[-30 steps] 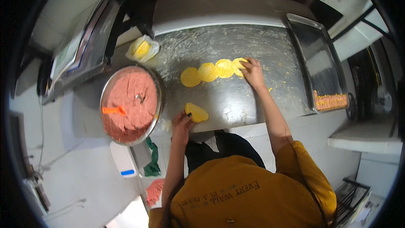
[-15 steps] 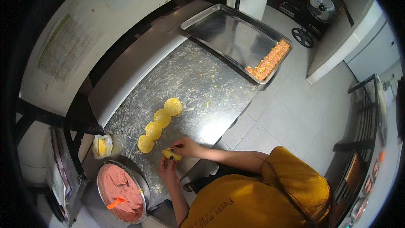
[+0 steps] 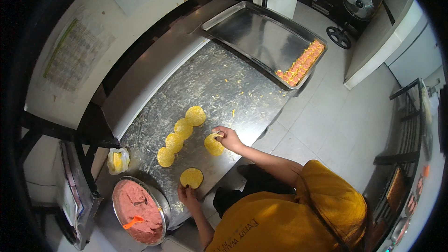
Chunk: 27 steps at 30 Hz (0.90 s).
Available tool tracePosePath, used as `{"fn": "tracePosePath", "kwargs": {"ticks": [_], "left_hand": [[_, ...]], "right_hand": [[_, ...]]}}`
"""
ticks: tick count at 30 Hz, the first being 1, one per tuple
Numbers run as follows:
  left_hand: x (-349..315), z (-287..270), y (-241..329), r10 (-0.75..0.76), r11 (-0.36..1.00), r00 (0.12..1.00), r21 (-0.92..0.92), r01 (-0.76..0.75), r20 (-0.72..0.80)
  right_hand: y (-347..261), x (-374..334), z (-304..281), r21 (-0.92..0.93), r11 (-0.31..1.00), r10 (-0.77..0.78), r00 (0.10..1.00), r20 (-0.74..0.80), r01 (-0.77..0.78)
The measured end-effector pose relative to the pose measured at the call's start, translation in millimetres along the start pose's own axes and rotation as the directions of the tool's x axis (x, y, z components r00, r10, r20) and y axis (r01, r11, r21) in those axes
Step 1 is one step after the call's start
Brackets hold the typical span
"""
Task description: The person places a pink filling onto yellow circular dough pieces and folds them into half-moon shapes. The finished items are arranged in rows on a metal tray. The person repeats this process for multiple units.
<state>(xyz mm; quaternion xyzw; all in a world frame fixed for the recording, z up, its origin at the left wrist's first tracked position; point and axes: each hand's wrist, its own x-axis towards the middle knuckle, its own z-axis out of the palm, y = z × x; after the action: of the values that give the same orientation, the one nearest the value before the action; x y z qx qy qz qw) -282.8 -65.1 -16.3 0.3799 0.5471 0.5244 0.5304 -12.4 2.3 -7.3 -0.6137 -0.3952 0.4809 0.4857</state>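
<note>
Several round yellow wrappers lie on a steel table (image 3: 224,79). A row of them (image 3: 179,130) runs diagonally across the middle. My right hand (image 3: 227,138) pinches the edge of one yellow wrapper (image 3: 213,145) lying flat near the front edge. My left hand (image 3: 186,194) touches the near rim of another yellow wrapper (image 3: 192,177), fingers spread on the table. A round metal bowl (image 3: 163,201) of pink minced filling with an orange spatula (image 3: 133,221) stands to the left of my left hand.
A large metal tray (image 3: 261,37) at the table's far end holds a row of orange filled pieces (image 3: 301,63) along its right rim. A plastic bag of yellow wrappers (image 3: 117,160) lies left of the row. A floor fan (image 3: 354,9) stands beyond.
The view has swung round and tilted. My right hand left the far end of the row and now lays a wrapper down near the front; my left hand has set its wrapper flat.
</note>
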Motion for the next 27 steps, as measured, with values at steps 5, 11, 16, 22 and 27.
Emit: {"fn": "tracePosePath", "kwargs": {"ticks": [5,11,16,22,27], "left_hand": [[-1,11,3,0.080,0.993,0.996,0.085,-0.077,-0.034],[14,-2,-12,0.066,0.965,0.997,0.255,-0.056,-0.029],[7,14,2,0.008,0.988,0.993,0.152,0.010,-0.116],[10,5,-3,-0.006,0.986,0.998,0.165,0.018,-0.068],[9,3,-3,-0.032,0.955,0.991,0.289,0.070,-0.133]], "right_hand": [[-1,-3,1,-0.153,0.982,-0.117,0.992,-0.053,0.108],[-8,-6,-2,-0.184,0.979,-0.089,0.996,-0.001,0.088],[-1,-5,-2,-0.180,0.973,-0.151,0.988,-0.011,0.147],[33,17,1,-0.092,0.987,-0.139,0.987,-0.078,0.132],[-10,56,-6,0.124,0.976,-0.164,0.980,-0.116,0.178]]}}
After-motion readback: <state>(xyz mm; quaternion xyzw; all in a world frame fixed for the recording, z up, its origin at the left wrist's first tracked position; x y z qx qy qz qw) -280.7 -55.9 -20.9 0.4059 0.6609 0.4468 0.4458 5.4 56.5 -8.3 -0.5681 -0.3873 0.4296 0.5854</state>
